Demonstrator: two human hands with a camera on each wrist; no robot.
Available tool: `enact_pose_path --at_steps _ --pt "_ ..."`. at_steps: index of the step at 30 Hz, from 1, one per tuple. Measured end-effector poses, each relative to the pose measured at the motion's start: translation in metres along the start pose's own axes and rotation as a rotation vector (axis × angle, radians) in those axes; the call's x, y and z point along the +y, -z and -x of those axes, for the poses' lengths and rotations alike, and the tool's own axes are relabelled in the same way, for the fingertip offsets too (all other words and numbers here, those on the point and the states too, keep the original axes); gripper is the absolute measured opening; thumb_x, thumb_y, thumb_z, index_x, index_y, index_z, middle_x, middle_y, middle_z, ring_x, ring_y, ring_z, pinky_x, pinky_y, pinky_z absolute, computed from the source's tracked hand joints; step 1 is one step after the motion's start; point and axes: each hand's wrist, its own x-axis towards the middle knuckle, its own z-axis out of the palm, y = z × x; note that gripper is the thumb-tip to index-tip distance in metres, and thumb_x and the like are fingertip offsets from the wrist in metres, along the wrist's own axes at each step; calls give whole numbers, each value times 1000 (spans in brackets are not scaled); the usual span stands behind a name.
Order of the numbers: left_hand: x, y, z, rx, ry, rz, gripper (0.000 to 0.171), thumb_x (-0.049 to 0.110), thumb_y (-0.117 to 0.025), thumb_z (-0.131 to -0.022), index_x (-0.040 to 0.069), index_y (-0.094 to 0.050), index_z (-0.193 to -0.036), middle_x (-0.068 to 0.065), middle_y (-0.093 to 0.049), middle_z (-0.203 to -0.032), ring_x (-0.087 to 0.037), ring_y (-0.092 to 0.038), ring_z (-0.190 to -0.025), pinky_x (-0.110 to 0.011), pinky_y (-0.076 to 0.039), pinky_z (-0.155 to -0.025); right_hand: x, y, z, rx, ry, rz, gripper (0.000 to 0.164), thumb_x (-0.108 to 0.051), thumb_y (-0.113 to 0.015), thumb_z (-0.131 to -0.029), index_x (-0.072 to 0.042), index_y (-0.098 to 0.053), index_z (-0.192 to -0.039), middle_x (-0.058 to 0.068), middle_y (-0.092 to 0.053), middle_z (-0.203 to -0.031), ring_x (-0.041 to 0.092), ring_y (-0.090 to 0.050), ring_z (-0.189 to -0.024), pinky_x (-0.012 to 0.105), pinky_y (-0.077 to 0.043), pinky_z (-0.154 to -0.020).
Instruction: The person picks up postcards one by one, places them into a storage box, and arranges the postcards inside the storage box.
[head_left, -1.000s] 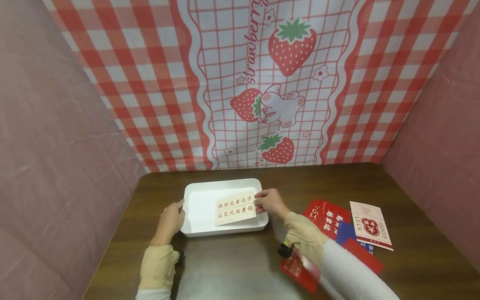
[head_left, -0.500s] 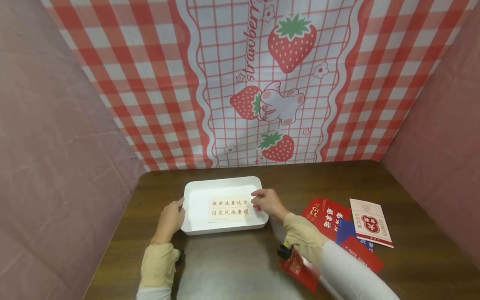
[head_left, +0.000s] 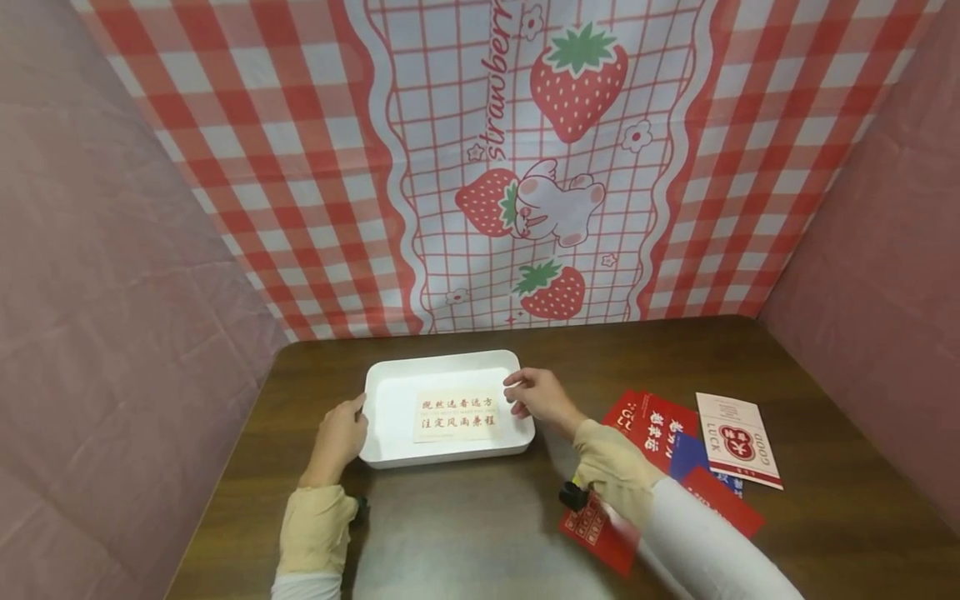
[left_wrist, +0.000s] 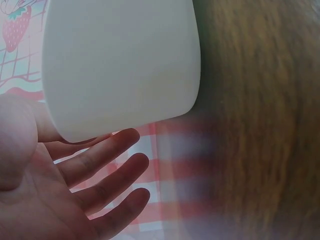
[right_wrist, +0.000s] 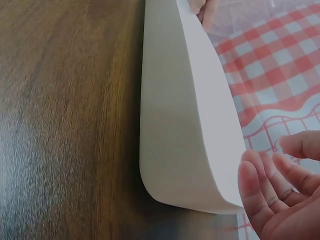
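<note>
A white tray (head_left: 390,417) stands on the table, and a cream card (head_left: 457,415) printed with red characters lies flat inside it. At the tray's left end my left hand (head_left: 340,437) grips the rim between thumb and index finger; in the left wrist view its other fingers (left_wrist: 112,187) spread loosely below. My right hand (head_left: 543,396) hovers at the right end of the tray, holding nothing. Its thumb and fingers (right_wrist: 252,185) are apart and gently bent, right by the tray's corner in the right wrist view.
To the right lies a loose pile of red envelopes (head_left: 652,425), a blue one (head_left: 686,454) and a cream one (head_left: 738,437) marked "GOOD LUCK". Another red envelope (head_left: 600,537) is partly under the right forearm. A checked strawberry cloth (head_left: 315,208) hangs behind the table.
My right hand has let go of the cream card, which went from tilted over the tray to flat inside it, slightly left. The hand then drew back slightly right; the left hand stayed on the rim.
</note>
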Motion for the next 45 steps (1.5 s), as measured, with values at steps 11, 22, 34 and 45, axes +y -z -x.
enact_pose_path --at_steps 11,22,34,45 --pt "-1 0 -1 2 -11 18 46 4 -43 -92 -5 -51 -136 -28 -55 -134 -48 -51 -124 -60 -42 -102 3 11 -1 4 45 69 25 1 -59 -89 17 -60 -108 11 -65 -73 10 -57 -57 24 -52 -53" --pt "1 -2 -1 18 -39 19 45 4 -43 -91 -5 -54 -134 -28 -58 -131 -48 -54 -121 -60 -43 -100 9 27 6 44 47 134 23 -1 -62 -88 16 -63 -104 9 -63 -73 14 -58 -65 28 -51 -60" --pt "-2 -3 -3 16 -25 20 45 6 -45 -92 -2 -54 -135 -28 -57 -132 -48 -54 -120 -60 -44 -98 13 37 7 76 65 212 18 -3 -66 -86 10 -67 -99 16 -68 -83 23 -61 -73 25 -49 -61" --pt "-4 1 0 48 -6 37 42 9 -48 -93 0 -57 -133 -26 -57 -134 -47 -54 -122 -59 -44 -99 19 50 9 48 108 195 22 -3 -65 -87 14 -65 -101 19 -69 -87 11 -59 -72 26 -51 -66"
